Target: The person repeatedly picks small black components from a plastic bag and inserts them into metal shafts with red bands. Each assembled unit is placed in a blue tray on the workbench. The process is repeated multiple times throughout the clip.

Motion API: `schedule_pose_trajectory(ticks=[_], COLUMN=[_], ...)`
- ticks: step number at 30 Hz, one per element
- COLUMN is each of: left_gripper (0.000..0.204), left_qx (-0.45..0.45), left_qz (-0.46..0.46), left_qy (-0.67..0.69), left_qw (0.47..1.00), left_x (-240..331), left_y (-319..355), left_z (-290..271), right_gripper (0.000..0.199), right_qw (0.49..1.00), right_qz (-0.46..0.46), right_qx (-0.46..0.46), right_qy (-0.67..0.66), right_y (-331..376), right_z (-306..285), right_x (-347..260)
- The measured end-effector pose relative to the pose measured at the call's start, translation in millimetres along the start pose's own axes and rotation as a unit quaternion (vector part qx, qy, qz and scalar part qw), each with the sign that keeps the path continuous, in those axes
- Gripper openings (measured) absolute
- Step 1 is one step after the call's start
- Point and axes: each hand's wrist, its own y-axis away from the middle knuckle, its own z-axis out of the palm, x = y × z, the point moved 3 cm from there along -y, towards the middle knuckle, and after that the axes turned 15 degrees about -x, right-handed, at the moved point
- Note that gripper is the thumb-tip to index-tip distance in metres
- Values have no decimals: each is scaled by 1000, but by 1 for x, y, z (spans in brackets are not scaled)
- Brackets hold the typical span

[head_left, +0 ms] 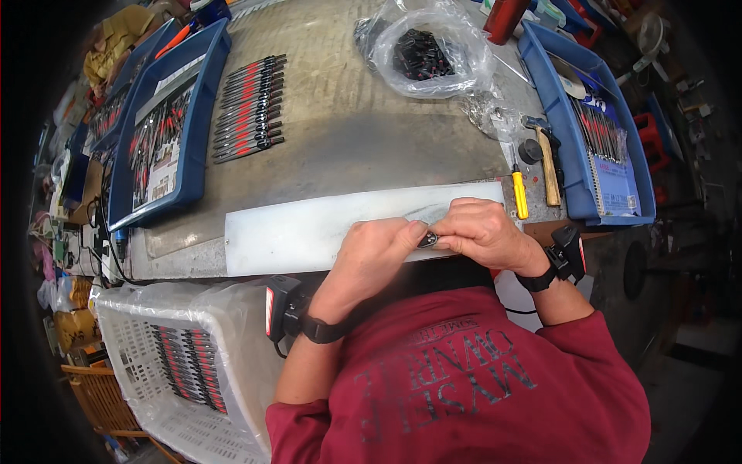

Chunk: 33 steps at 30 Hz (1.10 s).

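Close together over the right part of a white board (286, 224), a worker's two hands share one small dark piece (428, 240) in the head view. The left hand (379, 246) pinches its left side between thumb and curled fingers; the right hand (483, 228) pinches the opposite side, its fingers folded in. The piece sits near the board's near edge, just in front of the worker's maroon shirt (479, 371).

The board's left half leaves room to move sideways, and beyond its far edge a broad stretch of worn tabletop (332, 155) reaches to a neat row of red-and-black tools (249, 108) and a clear plastic bag (471, 69) of dark parts.

Space narrows to the right, where a yellow screwdriver (519, 193) and a hammer (550, 170) lie between the board and a blue tray (572, 182). Another blue bin (207, 93) stands at the table's left, beside the row. Below the table's near edge, at lower left, is a white slatted basket (135, 371), lined with plastic.
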Motion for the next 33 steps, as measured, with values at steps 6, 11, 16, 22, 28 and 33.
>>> schedule_pose_trajectory(ticks=[6, 11, 16, 22, 28, 33], left_gripper=[35, 33, 33, 33, 25, 26], left_qx=[10, 9, 62, 21, 86, 110], left_qz=[30, 41, 12, 50, 134, 148], left_qy=[-18, -13, -25, -22, -136, -205], left_qw=[999, 999, 998, 998, 978, 961], left_x=[1, 2, 1, 3, 17, 20], left_y=[-1, 1, -2, 0, 4, 8], left_z=[2, 1, 0, 3, -1, -1], right_gripper=[13, 14, 13, 13, 14, 17], right_qw=[1000, 998, 996, 999, 996, 991], right_qz=[0, -16, 26, -20, 37, 77], right_qx=[-3, 5, 72, 42, 43, 34], right_qy=[-12, -58, 39, 17, -68, -107], right_y=[1, 0, 2, 2, 4, 6], right_z=[0, 3, 11, 4, -4, -1], right_x=[-1, 2, -6, -2, 6, 7])
